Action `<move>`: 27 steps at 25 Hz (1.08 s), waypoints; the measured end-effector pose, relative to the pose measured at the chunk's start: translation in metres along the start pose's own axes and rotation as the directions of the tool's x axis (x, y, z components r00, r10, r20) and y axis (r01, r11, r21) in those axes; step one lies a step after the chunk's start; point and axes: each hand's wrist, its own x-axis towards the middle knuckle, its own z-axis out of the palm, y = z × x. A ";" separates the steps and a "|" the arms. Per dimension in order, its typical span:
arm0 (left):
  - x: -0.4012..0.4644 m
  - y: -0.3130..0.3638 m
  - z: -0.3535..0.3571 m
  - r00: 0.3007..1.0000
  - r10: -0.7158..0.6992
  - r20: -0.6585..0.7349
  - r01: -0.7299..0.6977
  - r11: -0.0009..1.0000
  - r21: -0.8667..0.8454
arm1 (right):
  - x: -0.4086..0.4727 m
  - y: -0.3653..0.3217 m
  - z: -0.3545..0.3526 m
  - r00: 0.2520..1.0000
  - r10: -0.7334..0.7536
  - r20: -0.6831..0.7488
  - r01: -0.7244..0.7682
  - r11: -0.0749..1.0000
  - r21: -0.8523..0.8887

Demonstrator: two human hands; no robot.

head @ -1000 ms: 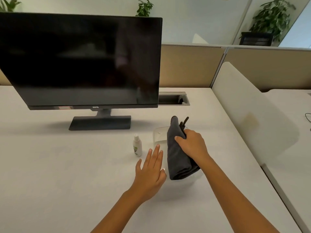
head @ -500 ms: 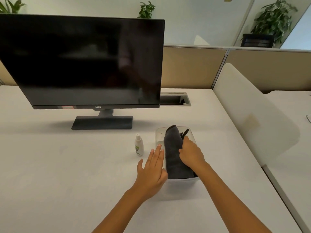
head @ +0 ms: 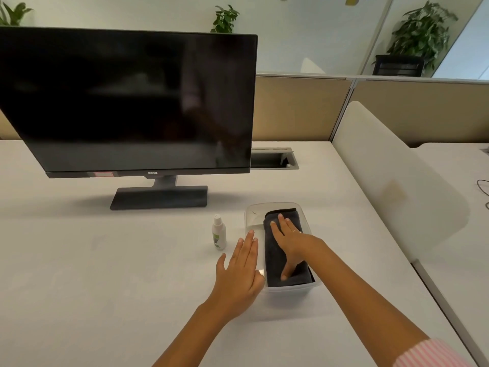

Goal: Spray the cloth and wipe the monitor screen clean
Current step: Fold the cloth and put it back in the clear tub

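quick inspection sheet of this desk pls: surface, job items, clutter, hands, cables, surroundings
Surface: white desk, flat; open cable hatch beside the monitor.
Job's things: dark monitor on its stand, screen off; folded grey cloth lying in a clear plastic bin; small white spray bottle upright on the desk left of the bin.
Clutter: nothing seen.
Hands: left hand flat, fingers straight, against the bin's left wall; right hand spread flat on the cloth, gripping nothing.
Cables: thin dark cable on the neighbouring desk at far right.
Surroundings: tan partitions, white divider panel, potted plants behind.
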 end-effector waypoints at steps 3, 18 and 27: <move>0.002 -0.002 0.001 1.000 0.020 0.002 -0.020 1.000 0.005 | 0.010 0.007 0.000 0.998 -0.017 0.063 0.020 0.999 -0.039; -0.028 -0.013 0.014 0.959 0.185 -0.216 -0.176 0.983 0.058 | -0.001 -0.053 -0.050 0.813 0.054 -0.580 0.475 0.514 0.714; -0.051 -0.013 0.026 0.915 0.320 -0.245 -0.262 0.935 0.241 | 0.021 -0.097 -0.039 0.833 -0.049 -0.551 0.440 0.662 0.607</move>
